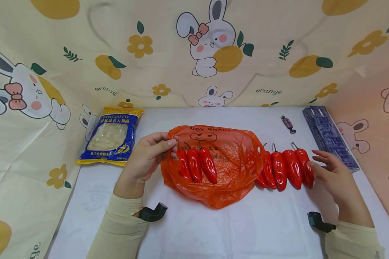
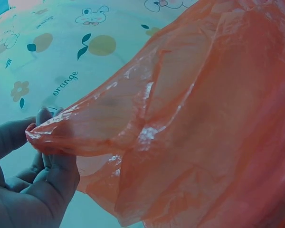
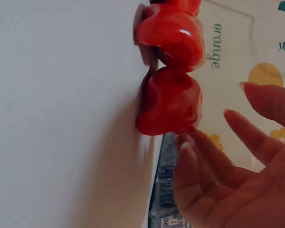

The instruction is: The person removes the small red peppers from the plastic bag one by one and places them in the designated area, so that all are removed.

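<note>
My left hand (image 1: 150, 153) pinches the left edge of a thin red plastic bag (image 1: 233, 187), its rim drawn up between thumb and fingers in the left wrist view. Three glossy red chili peppers (image 1: 194, 165) show inside the bag's left half. Several more peppers (image 1: 279, 171) with dark stems stand side by side at the bag's right edge, one partly behind its rim. My right hand (image 1: 332, 174) is at the right end of this row. Its thumb and one fingertip meet the end pepper (image 3: 173, 102), while the other fingers are spread.
A blue and yellow pasta bag (image 1: 108, 135) lies at the back left. Toward the back right are a small purple wrapped candy (image 1: 288, 124) and a long dark blue patterned box (image 1: 330, 136). Patterned cloth (image 1: 168, 72) walls the white table (image 1: 194, 233) at the back and sides.
</note>
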`<state>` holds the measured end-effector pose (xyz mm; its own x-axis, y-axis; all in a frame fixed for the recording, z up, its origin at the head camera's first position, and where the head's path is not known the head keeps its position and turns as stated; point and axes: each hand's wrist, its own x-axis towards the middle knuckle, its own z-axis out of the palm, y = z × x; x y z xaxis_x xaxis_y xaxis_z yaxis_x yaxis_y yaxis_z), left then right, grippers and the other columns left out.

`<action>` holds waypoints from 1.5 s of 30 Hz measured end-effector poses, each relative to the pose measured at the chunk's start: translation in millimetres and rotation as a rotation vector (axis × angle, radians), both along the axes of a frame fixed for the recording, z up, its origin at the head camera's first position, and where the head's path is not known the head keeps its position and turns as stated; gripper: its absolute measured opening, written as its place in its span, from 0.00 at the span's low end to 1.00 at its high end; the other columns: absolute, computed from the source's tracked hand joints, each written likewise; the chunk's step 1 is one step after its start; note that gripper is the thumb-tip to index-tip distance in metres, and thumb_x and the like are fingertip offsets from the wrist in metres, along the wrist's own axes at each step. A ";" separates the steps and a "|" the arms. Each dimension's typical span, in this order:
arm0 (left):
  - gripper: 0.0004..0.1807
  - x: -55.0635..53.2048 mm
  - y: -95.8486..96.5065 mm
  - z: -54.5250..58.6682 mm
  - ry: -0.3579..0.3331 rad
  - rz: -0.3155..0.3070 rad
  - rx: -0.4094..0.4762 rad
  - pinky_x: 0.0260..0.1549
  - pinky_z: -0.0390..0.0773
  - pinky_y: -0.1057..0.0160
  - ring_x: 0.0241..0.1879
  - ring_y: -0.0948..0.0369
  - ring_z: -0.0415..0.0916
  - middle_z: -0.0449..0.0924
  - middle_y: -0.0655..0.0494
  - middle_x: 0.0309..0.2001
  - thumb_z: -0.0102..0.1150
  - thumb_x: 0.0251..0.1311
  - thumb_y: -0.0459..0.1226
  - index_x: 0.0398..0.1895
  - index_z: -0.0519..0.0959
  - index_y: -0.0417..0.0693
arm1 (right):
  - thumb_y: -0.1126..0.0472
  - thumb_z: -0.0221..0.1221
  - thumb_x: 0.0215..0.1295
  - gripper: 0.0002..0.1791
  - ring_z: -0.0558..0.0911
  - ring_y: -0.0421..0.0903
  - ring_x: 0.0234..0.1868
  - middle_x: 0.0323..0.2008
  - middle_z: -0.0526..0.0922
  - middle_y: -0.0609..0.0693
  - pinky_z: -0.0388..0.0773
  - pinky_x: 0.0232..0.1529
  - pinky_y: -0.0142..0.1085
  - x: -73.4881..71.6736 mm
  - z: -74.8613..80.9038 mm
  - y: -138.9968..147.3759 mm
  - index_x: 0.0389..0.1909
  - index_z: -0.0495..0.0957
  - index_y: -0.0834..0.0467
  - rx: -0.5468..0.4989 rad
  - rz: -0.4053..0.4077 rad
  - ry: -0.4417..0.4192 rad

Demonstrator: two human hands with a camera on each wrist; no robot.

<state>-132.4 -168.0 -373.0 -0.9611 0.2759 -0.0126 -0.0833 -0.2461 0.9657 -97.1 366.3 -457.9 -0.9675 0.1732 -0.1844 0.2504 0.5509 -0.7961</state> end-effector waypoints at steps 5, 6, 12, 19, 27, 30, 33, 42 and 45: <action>0.06 0.4 -0.1 0.8 0.000 -0.004 0.009 0.41 0.88 0.61 0.34 0.55 0.83 0.83 0.47 0.35 0.58 0.78 0.28 0.46 0.82 0.32 | 0.52 0.58 0.85 0.31 0.77 0.31 0.49 0.67 0.74 0.57 0.82 0.40 0.24 3.8 8.1 -6.5 0.83 0.66 0.49 -0.039 -0.067 0.104; 0.06 0.5 -0.2 0.9 0.000 -0.005 0.011 0.41 0.88 0.61 0.34 0.55 0.83 0.83 0.47 0.36 0.58 0.78 0.28 0.47 0.82 0.32 | 0.53 0.58 0.85 0.30 0.77 0.30 0.49 0.65 0.75 0.53 0.82 0.40 0.23 4.1 10.2 -8.7 0.83 0.67 0.48 -0.053 -0.066 0.126; 0.06 0.3 -0.6 0.6 0.006 -0.010 0.015 0.41 0.88 0.61 0.34 0.55 0.82 0.83 0.47 0.35 0.57 0.78 0.28 0.46 0.81 0.30 | 0.57 0.59 0.84 0.30 0.79 0.31 0.52 0.62 0.75 0.42 0.81 0.44 0.22 7.9 26.8 -27.3 0.83 0.67 0.45 -0.081 -0.008 0.225; 0.06 0.9 -1.0 1.0 0.009 -0.014 0.019 0.40 0.88 0.61 0.34 0.55 0.82 0.83 0.47 0.35 0.57 0.78 0.28 0.46 0.82 0.31 | 0.63 0.60 0.83 0.30 0.79 0.34 0.57 0.63 0.79 0.44 0.83 0.45 0.25 7.2 39.1 -61.8 0.81 0.68 0.50 -0.070 0.151 0.336; 0.06 1.0 -0.8 1.4 0.012 -0.017 0.022 0.41 0.88 0.61 0.34 0.55 0.82 0.83 0.47 0.35 0.57 0.78 0.28 0.45 0.83 0.33 | 0.68 0.62 0.79 0.31 0.83 0.41 0.55 0.63 0.80 0.53 0.85 0.48 0.30 3.1 41.5 -107.8 0.79 0.69 0.57 -0.153 0.360 0.367; 0.06 1.2 -0.4 1.8 0.010 -0.013 0.016 0.41 0.88 0.61 0.34 0.55 0.83 0.84 0.47 0.35 0.58 0.78 0.28 0.46 0.82 0.32 | 0.70 0.62 0.78 0.30 0.83 0.43 0.56 0.64 0.80 0.60 0.85 0.49 0.31 1.9 42.5 -125.5 0.77 0.70 0.58 -0.174 0.428 0.384; 0.05 1.2 -0.1 2.0 0.004 -0.009 0.013 0.41 0.88 0.61 0.34 0.55 0.83 0.84 0.47 0.35 0.58 0.78 0.28 0.46 0.83 0.34 | 0.70 0.64 0.76 0.30 0.84 0.46 0.56 0.64 0.81 0.60 0.86 0.49 0.33 0.3 43.7 -141.8 0.76 0.72 0.58 -0.176 0.477 0.385; 0.06 0.6 0.2 1.2 -0.001 -0.009 0.004 0.41 0.88 0.61 0.34 0.55 0.83 0.83 0.48 0.35 0.57 0.78 0.28 0.44 0.84 0.37 | 0.64 0.67 0.76 0.29 0.84 0.53 0.56 0.63 0.82 0.54 0.86 0.52 0.40 -12.9 33.7 -180.1 0.75 0.73 0.53 -0.222 0.565 0.302; 0.07 0.5 0.5 0.3 -0.001 -0.011 0.003 0.41 0.88 0.61 0.34 0.56 0.83 0.83 0.48 0.35 0.57 0.78 0.28 0.43 0.84 0.39 | 0.64 0.68 0.75 0.29 0.83 0.55 0.58 0.64 0.81 0.55 0.86 0.54 0.43 -19.0 27.7 -190.8 0.74 0.73 0.54 -0.225 0.589 0.277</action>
